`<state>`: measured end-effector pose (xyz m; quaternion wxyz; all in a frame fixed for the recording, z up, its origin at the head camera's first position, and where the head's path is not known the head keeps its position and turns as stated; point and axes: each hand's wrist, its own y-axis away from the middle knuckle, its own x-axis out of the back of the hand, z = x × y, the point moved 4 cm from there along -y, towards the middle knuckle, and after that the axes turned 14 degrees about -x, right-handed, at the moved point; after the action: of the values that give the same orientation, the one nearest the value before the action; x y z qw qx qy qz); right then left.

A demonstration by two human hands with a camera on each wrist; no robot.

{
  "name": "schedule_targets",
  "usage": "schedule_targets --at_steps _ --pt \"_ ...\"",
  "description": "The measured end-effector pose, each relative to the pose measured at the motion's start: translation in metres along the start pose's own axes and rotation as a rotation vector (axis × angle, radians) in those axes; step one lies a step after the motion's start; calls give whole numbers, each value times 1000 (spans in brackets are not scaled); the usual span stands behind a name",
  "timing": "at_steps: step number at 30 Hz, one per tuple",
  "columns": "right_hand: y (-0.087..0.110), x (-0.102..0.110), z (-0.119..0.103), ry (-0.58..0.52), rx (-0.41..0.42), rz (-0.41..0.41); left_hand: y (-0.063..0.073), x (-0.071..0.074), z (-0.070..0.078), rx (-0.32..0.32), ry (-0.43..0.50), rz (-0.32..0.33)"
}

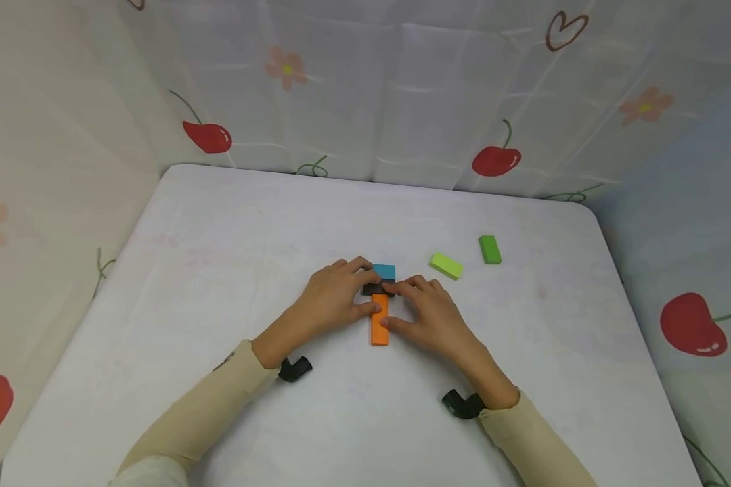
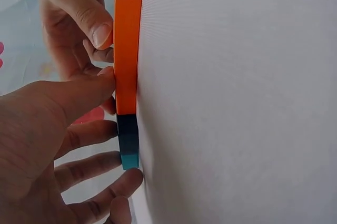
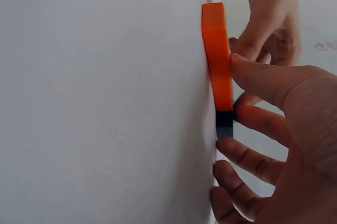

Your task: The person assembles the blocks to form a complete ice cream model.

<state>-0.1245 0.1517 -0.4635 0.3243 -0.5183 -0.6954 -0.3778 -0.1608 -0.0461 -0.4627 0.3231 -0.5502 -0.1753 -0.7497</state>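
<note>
An orange block (image 1: 380, 335) lies lengthwise on the white table, its far end against a dark block (image 1: 370, 289). A blue block (image 1: 385, 271) sits just beyond the dark one, in line with it. With its thumb my left hand (image 1: 334, 297) touches the orange block; its other fingertips rest on the dark and blue blocks. From the other side, my right hand (image 1: 431, 318) rests its thumb on the orange block and its index finger on the dark block. The fingers of both hands are spread and only slightly bent, and partly hide the dark block.
Right of the hands lie a light green block (image 1: 446, 266) and a darker green block (image 1: 490, 249). Behind the table (image 1: 268, 216) hangs a curtain (image 1: 365, 88) printed with cherries and flowers. Black curved pieces (image 1: 295, 369) show at both wrists.
</note>
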Motion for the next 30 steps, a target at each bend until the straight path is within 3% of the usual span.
schedule_targets --at_steps 7,15,20,25,30 --pt "1 17 12 -35 -39 -60 -2 -1 1 18 6 -5" --pt "-12 51 51 -115 -89 133 -1 -1 3 30 13 5" --pt "-19 67 84 -146 -189 265 -1 -3 3 33 30 15" --pt "-21 69 102 -150 -282 284 -1 -4 2 30 30 10" --pt "-23 66 105 -152 -304 265 0 -2 2 36 27 12"
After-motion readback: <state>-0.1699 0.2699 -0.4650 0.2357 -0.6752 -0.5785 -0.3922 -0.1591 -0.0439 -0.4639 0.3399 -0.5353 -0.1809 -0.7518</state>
